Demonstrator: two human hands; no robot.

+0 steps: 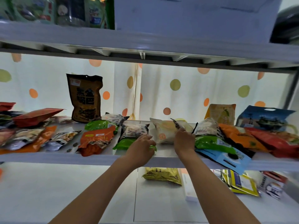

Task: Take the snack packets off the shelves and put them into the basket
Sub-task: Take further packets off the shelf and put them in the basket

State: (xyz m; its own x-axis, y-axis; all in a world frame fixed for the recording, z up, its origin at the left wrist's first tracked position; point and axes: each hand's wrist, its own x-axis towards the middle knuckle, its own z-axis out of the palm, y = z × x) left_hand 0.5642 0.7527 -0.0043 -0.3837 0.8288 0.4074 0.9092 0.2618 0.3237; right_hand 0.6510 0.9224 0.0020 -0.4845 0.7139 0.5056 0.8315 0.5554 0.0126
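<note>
Spotted curtain (194, 94) hangs behind your shelf (48, 157), which is strewn with packets; your left hand (142, 144) curls its grip round a green packet (129, 139) at the front edge; your right hand (184, 139) pinches a pale packet (165, 130) (just beside it).

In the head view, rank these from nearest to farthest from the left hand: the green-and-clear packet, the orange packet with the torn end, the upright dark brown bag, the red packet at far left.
From the left hand:
1. Green-and-clear packet, under its fingers.
2. Orange packet, just left, lying flat.
3. Upright dark brown bag, farther left, at the back.
4. Red packet, far left.
</note>
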